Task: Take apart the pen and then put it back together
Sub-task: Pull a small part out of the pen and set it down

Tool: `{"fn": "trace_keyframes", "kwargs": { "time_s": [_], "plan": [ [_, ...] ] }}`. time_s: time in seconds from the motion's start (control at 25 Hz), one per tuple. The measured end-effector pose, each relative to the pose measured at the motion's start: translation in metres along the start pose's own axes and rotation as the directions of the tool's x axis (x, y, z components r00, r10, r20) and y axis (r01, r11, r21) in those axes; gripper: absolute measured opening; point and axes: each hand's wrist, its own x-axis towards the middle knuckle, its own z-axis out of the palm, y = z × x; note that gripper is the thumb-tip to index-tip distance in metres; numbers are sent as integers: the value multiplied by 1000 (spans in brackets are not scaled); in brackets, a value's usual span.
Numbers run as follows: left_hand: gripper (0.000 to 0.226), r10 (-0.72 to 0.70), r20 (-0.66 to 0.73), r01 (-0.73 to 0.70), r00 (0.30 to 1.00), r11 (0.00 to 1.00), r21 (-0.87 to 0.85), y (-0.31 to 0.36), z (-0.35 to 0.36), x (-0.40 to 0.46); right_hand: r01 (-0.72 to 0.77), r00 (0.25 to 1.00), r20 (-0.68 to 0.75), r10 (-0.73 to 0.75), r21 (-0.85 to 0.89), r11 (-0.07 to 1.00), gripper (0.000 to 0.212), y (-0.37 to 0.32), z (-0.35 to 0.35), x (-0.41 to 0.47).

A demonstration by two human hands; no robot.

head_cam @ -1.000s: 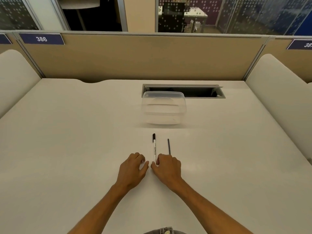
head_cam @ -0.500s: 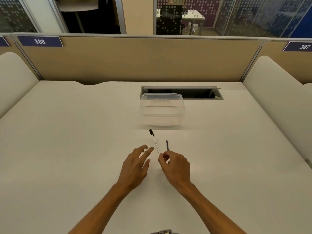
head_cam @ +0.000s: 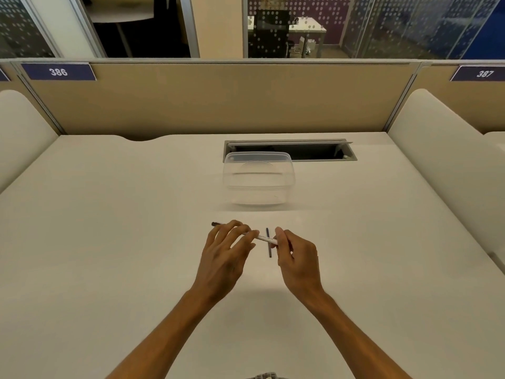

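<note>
A wide pale desk (head_cam: pixel 109 242) fills the view, closed at the back by a tan partition (head_cam: pixel 218 105) that carries two dark number plates, 386 at the left and 387 at the right. A rectangular cable slot (head_cam: pixel 314 150) is cut into the desk near the partition, and a clear plastic container (head_cam: pixel 258 177) stands just in front of it.

Two bare forearms reach in from the bottom edge and meet near the middle of the desk. The left hand (head_cam: pixel 222 258) is seen from the back, fingers spread and curled loosely over the pen's left part; whether they actually grip it cannot be told. The right hand (head_cam: pixel 296 257) is turned partly on its side, with thumb and forefinger pinched on the pen's right end.

The pen (head_cam: pixel 263 238) is lifted above the desk between the hands, its long axis running nearly left to right (the left end a little farther from the camera). Its white barrel shows between the hands, and its dark end pokes out beyond the left fingers.

A thin dark rod (head_cam: pixel 269 248) lies flat on the desk under the pen, pointing away from the person, crossing the pen's line.
</note>
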Motion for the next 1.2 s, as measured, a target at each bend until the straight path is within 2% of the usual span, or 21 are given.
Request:
{"fn": "trace_keyframes", "kwargs": {
  "time_s": [0.08,0.2,0.4,0.56,0.72,1.08,1.2],
  "plan": [
    [23,9,-43,-10,999,1000,-11,1,-4,3,-70,997,51,66,90,993,45,1,-1,2],
    [19,11,-26,-12,1000,1000,-20,3,-11,6,-156,986,86,144,148,977,52,-2,-4,4],
    [17,42,57,-41,997,999,-19,13,-23,8,-230,969,119,215,132,964,61,-12,-9,10],
    [26,-25,70,28,997,998,-50,21,-31,15,-317,947,98,304,160,935,63,-19,-9,15],
    [21,-21,57,26,998,996,-89,20,-37,19,-270,962,80,260,175,947,65,-27,-14,16],
    [25,58,15,-58,998,998,-32,22,-54,33,-197,980,68,187,202,959,65,-43,-24,23],
    [29,67,34,-67,997,998,0,20,-55,34,-125,992,48,119,153,980,63,-41,-24,25]
  ]
}}
